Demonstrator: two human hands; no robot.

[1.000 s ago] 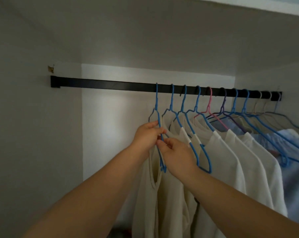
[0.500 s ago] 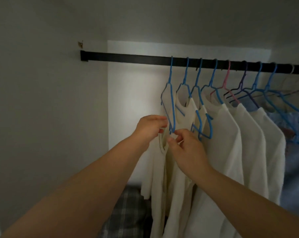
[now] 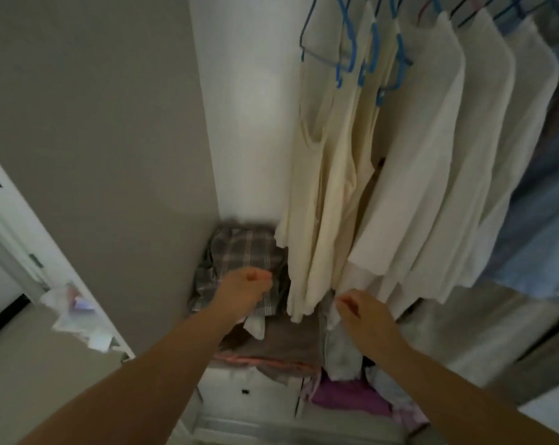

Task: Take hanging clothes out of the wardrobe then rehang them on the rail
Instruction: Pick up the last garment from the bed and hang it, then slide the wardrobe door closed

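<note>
I am looking steeply down into an open wardrobe; its left side wall [image 3: 104, 155] is a plain grey panel, and the back wall [image 3: 249, 107] is white and brighter. A row of cream and white garments [image 3: 400, 162] hangs from blue hangers [image 3: 352, 53] at the upper right, packed close together; the rail itself is out of view above the frame. The leftmost one is a cream sleeveless top [image 3: 319, 194], its hem hanging just above the pile below; further right the hanging clothes turn pale blue [image 3: 535, 226], blurred.

My left hand [image 3: 242, 292] reaches forward over a folded grey plaid cloth [image 3: 239, 248] on the wardrobe floor; the fingers are curled in loosely, and I cannot tell whether they grip anything. My right hand [image 3: 364, 313] is at the lower hems of the hanging cream clothes, fingers curled, with pale fabric at its fingertips; the picture is too blurred to say whether it pinches that fabric.

Below the hands lies a heap of folded clothes: brown cloth [image 3: 281, 335], a pink edge, a light grey piece [image 3: 339, 348] and something purple [image 3: 345, 396]; beneath them is a white drawer front [image 3: 249, 390]. At the far left, outside the wardrobe, I see a white door frame [image 3: 11, 226] and scattered pale papers [image 3: 75, 309] on the floor.
</note>
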